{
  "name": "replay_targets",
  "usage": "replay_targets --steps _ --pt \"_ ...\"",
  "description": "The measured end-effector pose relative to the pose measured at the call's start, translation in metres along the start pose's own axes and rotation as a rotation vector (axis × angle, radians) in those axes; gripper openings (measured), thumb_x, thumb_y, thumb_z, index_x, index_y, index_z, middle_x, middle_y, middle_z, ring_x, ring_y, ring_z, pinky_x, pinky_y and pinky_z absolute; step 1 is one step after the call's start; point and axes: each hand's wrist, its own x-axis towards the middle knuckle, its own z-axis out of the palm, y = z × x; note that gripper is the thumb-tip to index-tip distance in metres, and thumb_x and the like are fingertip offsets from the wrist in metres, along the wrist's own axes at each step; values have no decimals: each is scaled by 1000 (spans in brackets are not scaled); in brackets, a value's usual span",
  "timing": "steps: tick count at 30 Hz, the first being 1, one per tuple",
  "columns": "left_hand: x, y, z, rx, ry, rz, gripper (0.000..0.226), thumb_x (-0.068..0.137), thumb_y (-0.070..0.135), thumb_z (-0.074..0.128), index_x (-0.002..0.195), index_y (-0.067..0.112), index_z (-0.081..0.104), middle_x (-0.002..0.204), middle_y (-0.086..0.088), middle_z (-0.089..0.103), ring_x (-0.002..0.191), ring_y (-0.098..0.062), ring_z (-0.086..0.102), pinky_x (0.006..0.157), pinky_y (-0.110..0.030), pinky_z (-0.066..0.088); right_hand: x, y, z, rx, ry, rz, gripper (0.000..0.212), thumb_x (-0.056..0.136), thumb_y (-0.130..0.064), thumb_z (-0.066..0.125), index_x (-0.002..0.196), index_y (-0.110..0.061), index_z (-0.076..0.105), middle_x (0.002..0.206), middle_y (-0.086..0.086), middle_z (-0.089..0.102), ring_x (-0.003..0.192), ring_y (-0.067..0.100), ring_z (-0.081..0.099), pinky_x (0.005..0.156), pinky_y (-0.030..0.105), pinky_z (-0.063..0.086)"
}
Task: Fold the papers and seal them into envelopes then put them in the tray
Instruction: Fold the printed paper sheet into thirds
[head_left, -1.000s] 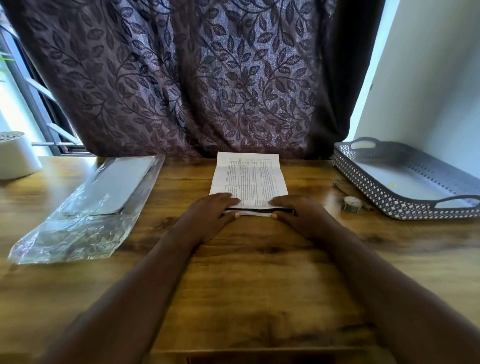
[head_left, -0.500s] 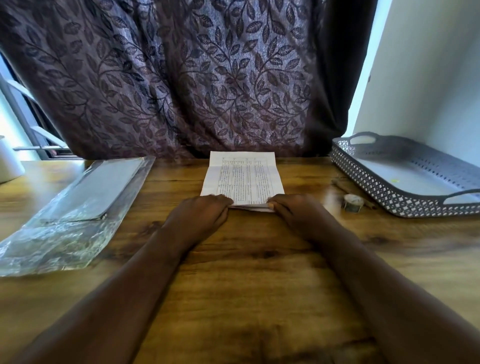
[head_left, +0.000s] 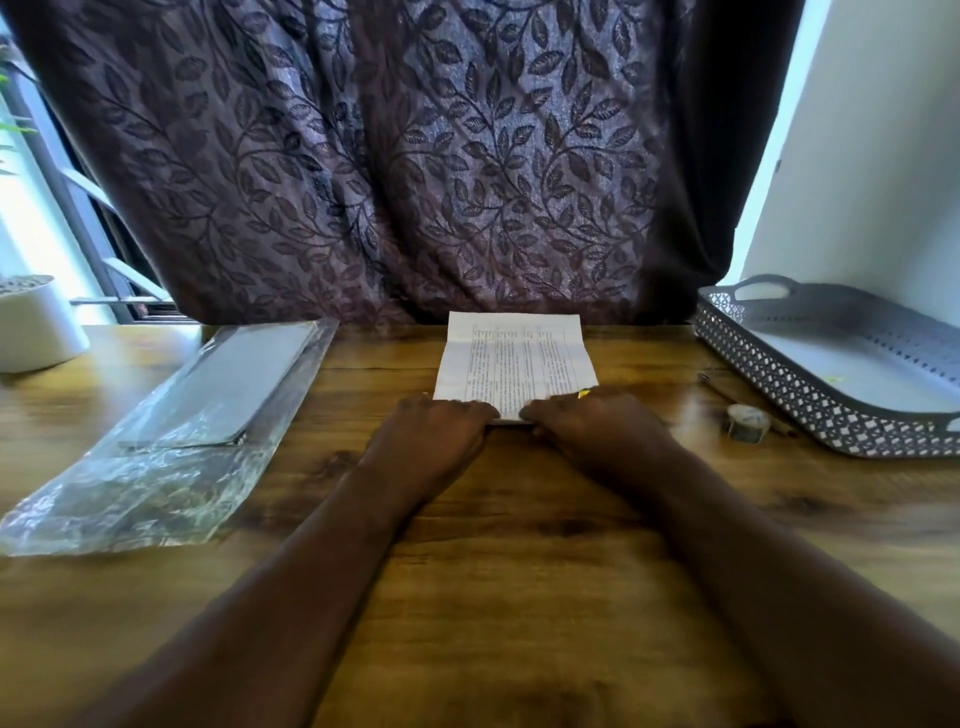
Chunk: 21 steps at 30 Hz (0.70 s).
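Left hand and right hand, fingers curled, hold the near edge of the white printed paper, hiding it. Clear plastic packet left; grey perforated tray right, cut off.

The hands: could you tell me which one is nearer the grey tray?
The right hand; the tray lies to its right, the left hand nearer the plastic packet.

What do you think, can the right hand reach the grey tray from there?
Probably yes: the tray lies on the same side as the right hand, with nothing tall between, just a small roll. That hand grips the paper now, though.
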Motion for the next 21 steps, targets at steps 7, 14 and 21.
replay_targets --steps 7,14,21 --pt "-1 -2 -1 -100 34 -31 42 103 49 28 119 29 61 105 2 74 87 -17 69 75 -38 54 -1 -10 -16 -55 -77 -50 35 103 -31 45 138 -29 50 129 0 66 107 24 67 75 38 56" --pt "-11 -20 -5 -636 66 -596 43 107 46 30 117 24 65 111 -6 72 103 -28 65 90 -43 50 -20 -28 -48 -51 -284 -77 51 103 -47 44 149 -27 35 146 3 52 120 26 61 88 40 53" --pt "-9 -22 0 -585 -55 -570 50 106 45 31 146 22 48 148 -4 54 133 -24 52 114 -52 36 -50 -46 -60 -125 -286 -202 52 105 -29 46 153 -25 27 158 5 40 115 28 66 84 45 57"
